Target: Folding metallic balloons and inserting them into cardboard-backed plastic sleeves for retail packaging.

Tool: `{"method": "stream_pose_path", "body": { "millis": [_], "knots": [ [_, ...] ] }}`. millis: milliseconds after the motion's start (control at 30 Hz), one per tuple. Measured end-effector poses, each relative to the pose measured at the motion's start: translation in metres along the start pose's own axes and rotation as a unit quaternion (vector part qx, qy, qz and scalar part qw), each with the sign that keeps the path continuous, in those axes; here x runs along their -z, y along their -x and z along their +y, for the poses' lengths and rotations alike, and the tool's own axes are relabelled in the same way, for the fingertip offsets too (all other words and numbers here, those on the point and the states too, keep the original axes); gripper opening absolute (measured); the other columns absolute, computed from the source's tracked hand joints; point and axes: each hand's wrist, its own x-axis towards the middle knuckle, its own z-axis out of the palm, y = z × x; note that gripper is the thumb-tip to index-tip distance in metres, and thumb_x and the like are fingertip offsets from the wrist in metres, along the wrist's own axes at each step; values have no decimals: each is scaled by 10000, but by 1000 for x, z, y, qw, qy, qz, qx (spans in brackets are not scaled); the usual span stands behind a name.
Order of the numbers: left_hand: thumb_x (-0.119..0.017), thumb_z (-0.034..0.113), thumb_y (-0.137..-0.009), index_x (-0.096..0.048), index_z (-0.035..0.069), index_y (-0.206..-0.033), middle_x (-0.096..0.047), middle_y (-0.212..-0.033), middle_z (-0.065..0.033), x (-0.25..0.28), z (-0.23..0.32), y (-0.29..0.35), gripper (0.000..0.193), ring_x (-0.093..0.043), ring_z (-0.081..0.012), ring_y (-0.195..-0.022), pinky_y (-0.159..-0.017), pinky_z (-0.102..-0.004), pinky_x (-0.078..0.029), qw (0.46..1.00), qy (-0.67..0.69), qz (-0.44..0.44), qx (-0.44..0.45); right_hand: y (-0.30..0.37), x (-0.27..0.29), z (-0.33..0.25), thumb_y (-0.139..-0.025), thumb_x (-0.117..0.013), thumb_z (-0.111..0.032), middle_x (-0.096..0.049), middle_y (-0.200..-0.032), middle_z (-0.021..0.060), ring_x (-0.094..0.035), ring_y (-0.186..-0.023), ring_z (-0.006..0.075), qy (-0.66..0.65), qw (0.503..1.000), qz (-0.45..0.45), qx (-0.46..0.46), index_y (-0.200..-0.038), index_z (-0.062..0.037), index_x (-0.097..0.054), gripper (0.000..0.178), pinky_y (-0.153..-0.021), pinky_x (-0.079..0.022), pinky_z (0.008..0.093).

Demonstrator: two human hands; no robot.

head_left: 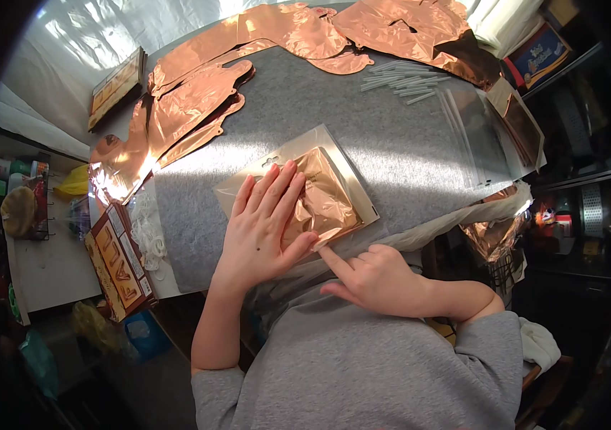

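Note:
A folded copper foil balloon (327, 197) lies on a pale card (347, 170) with a hang hole, set at a slant near the front of the table. Clear plastic shows around the card's left corner. My left hand (262, 233) rests flat over the left part of the foil, fingers stretched out and pointing away from me. At the near edge of the foil, the straight index finger of my right hand (377, 279) touches it close to my left thumb. The other right fingers are curled, the thumb stands apart, and I see nothing held in that hand.
Flat copper foil balloons (391, 32) line the table's far and left edges. Clear straws (406, 79) lie at the back right, near clear plastic bags (467, 136). Printed card packs (119, 265) and white string (149, 229) sit at left. Pale cloth (456, 215) edges the table's right front.

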Motion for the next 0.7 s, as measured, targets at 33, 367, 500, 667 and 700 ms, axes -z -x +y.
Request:
{"method": "stream_pose_path", "body": {
  "millis": [33,367,500,667,700],
  "knots": [
    [-633,539,-958,-448,73,-1623,-395,-1710,-121,0,0,0,833,-326,-310,-1602,-1325,-493,-169,1000,-3,-2,-1,2,2,2,-956,-758,-449,-574,-580,-12,-567,-502,168,-1,1000,0,0,-1329,2,-698,588,-572,-455,305],
    [-678,663,-916,-453,77,-1620,-408,-1697,-130,-4,-2,1,944,-341,-318,-1591,-1312,-507,-210,1000,-19,13,-11,-23,23,31,-993,-635,-567,-548,-1504,167,-516,-1410,306,39,992,109,42,-1537,-6,-537,787,-1159,-399,461],
    [-693,649,-900,-444,74,-1626,-399,-1704,-123,-3,0,0,959,-343,-313,-1591,-1312,-512,-213,1000,-23,7,-14,-23,-6,45,-974,-610,-622,-301,-1745,157,-232,-1640,315,37,999,-19,8,-1656,-14,-343,952,-1328,-193,496],
    [-699,643,-884,-438,78,-1630,-389,-1712,-119,-2,2,0,971,-331,-308,-1599,-1313,-516,-208,1000,-16,4,-16,-21,3,45,-978,-558,-679,-289,-1745,184,-234,-1638,323,29,999,-19,21,-1658,5,-323,993,-1326,-189,495],
    [-697,644,-884,-438,81,-1631,-387,-1713,-120,-1,2,1,971,-328,-307,-1601,-1314,-515,-205,1000,-15,0,-9,-23,6,44,-979,-541,-696,-266,-1752,195,-224,-1641,327,19,999,-16,23,-1658,18,-310,1012,-1328,-175,498]
  ]
}}
